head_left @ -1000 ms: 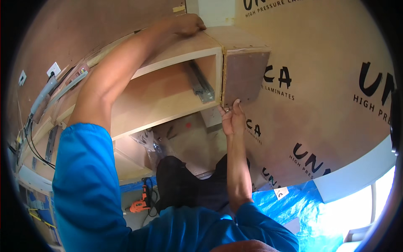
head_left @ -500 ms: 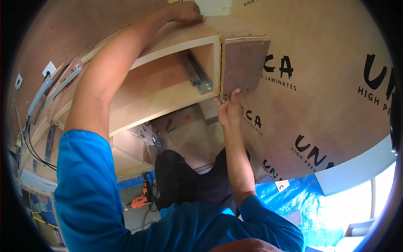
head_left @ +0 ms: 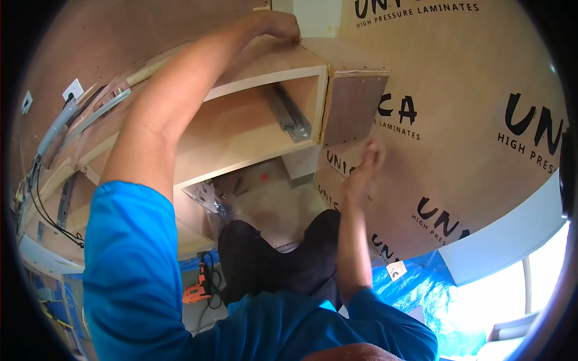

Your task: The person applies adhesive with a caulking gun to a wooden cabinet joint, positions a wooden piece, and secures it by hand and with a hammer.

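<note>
A long wooden cabinet carcass [head_left: 241, 163] with open compartments runs from the left to the middle. Against its right end sits a box-shaped plywood end piece [head_left: 355, 108] with a brownish front panel. My left hand [head_left: 282, 25] reaches over the cabinet top, fingers curled down near the back where the end piece begins; what they grip, if anything, is hidden. Below the end piece's lower right corner, my right hand [head_left: 367, 165] is raised, apart from the panel and blurred by motion. Metal drawer slides [head_left: 288, 114] in clear wrap lie inside the upper compartment.
A large laminate-covered panel [head_left: 445, 168] with black print stands at the right. An orange power drill [head_left: 197, 292] with a cord lies on the floor by my legs. Blue plastic sheeting [head_left: 415, 289] covers the lower right. Cables [head_left: 39, 180] hang at the far left.
My right hand has come off the lower edge of the end piece and moved right and down. My left hand stays on the cabinet top. The whole view has shifted slightly.
</note>
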`<state>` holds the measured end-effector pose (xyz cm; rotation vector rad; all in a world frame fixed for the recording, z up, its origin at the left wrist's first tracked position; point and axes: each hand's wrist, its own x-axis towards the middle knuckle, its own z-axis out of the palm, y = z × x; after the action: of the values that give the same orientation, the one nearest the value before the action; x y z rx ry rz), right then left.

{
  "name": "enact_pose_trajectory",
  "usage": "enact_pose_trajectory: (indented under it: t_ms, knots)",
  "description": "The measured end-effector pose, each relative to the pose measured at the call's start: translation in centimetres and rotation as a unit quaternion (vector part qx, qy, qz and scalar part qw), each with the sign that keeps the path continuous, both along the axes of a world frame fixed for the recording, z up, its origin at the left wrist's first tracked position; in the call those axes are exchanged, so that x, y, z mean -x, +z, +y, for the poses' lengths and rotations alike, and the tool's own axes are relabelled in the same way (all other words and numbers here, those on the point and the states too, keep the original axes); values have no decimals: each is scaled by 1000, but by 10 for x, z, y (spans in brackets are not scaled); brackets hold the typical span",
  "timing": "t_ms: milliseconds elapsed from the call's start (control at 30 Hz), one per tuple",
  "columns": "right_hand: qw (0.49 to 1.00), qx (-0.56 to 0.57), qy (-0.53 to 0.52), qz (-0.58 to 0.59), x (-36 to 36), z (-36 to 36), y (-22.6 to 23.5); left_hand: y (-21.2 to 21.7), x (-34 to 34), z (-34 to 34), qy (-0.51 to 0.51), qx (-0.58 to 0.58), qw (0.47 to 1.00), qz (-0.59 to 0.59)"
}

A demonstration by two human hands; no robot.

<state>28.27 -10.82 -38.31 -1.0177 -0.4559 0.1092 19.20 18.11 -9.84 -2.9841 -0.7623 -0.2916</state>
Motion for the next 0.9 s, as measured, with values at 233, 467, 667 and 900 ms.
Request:
enact_pose_trajectory:
  t_ms: [233, 467, 667, 900]
  knots:
    - [858, -22, -83, -506, -39, 22, 195, 5, 0, -8, 1, -4, 996, 91]
    - [692, 459, 88, -550, -57, 64, 263, 0, 12, 6, -40, -68, 984, 162]
    - [636, 435, 182, -611, -63, 108, 265, -8, 16, 0, -10, -28, 993, 110]
    - [744, 333, 189, -548, -81, 166, 263, 4, 18, -41, 7, -7, 993, 120]
